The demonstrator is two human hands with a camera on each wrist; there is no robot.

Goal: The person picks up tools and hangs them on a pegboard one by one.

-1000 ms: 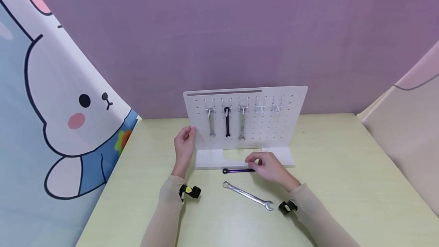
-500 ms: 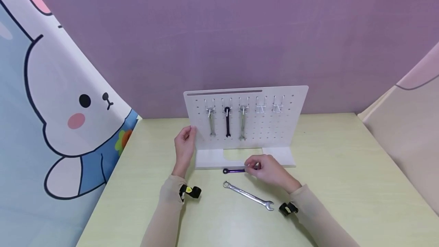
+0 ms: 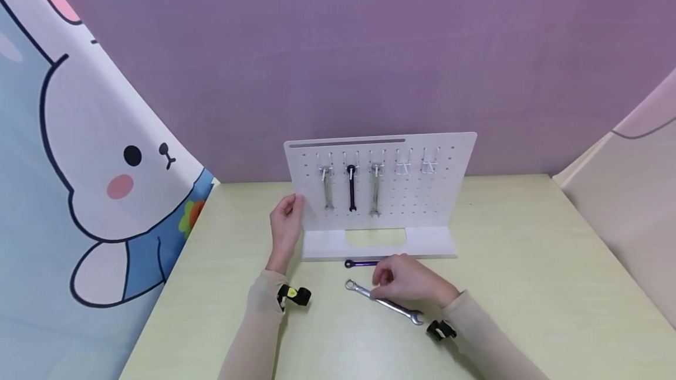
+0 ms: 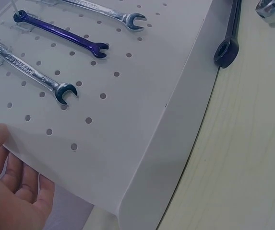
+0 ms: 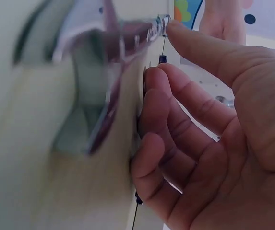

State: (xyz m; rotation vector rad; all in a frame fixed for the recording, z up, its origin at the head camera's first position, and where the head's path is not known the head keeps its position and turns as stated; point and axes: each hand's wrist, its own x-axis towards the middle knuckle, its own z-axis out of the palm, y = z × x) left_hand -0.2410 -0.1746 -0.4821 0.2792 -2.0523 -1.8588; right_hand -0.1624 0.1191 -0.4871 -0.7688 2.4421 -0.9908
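My left hand [image 3: 286,223] holds the left edge of a white pegboard [image 3: 422,204], thumb on its face and fingers behind, as the left wrist view shows. My right hand [image 3: 412,279] is over the table, fingers loosely curled and thumb apart from them. Its thumb lies over or against a silver combination wrench [image 3: 393,306]; contact is unclear. The wrench's open end looms blurred in the right wrist view. Just beyond the fingers, a dark purple wrench [image 3: 359,263] lies along the board's base, its right part hidden by the hand.
Three wrenches hang from hooks: a silver one [image 3: 328,191], a dark purple one [image 3: 352,191] and another silver one [image 3: 375,192]. Two bare hooks [image 3: 404,168] are to their right. A purple backdrop [image 3: 338,63] stands behind the table [image 3: 528,251].
My right hand has come back from the purple wrench toward the silver wrench on the table. The left hand has stayed on the board's edge.
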